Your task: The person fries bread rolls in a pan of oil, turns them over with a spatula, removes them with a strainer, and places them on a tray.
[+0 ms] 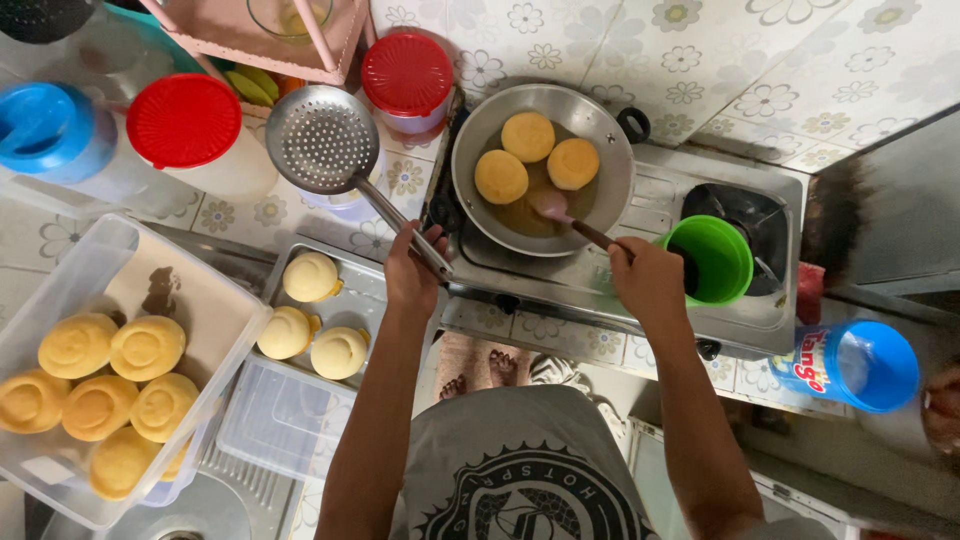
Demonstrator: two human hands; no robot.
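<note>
Three in oil: dough rounds (528,136) fry golden in the pan (610,190).
Waiting: three on tray (365,290), more in tub (215,320).
Hands: left hand (412,275) grips skimmer (322,138); right hand (648,280) grips spoon (560,212).

The frame's left edge is cutting off the clear plastic tub (215,300) of yellow cakes. The right hand (648,283) is hiding the spatula's (556,208) handle end. At the far right edge, another person's hand (942,408) is showing only partly.

Left hand (412,268) grips the perforated skimmer (322,138) by its handle; right hand (648,280) holds a spoon (556,207) dipped in the frying pan (610,190), where three golden patties (501,176) sit in oil on the stove (640,270).
</note>
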